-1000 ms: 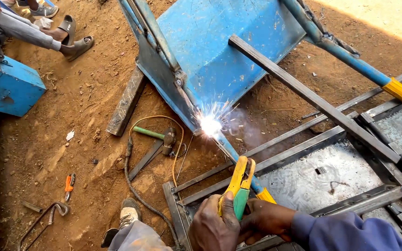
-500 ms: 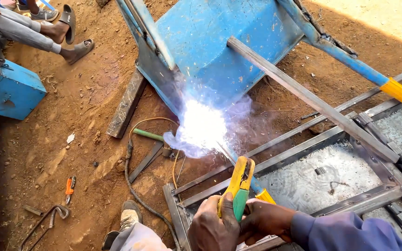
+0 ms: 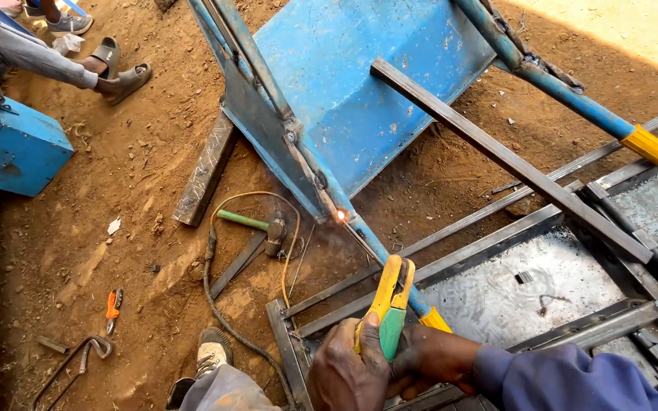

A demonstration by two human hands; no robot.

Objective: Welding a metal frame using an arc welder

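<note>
Head view looks down on an overturned blue wheelbarrow (image 3: 359, 84) lying on the red dirt, its tray facing you and one handle ending in a yellow grip (image 3: 653, 147). Right of it, a grey steel frame (image 3: 512, 289) lies flat, with a long square bar (image 3: 508, 160) resting across it. A hammer with a green handle (image 3: 253, 223) lies on the ground beside the wheelbarrow's leg, ringed by a loop of cable (image 3: 215, 297). You hold the yellow-and-green electrode holder (image 3: 388, 308) in both hands: your left hand (image 3: 344, 369) is wrapped around its grip and your right hand (image 3: 436, 358) is closed against it from the other side. Its rod reaches to a small orange glowing spot (image 3: 340, 215) on the wheelbarrow's blue tube.
</note>
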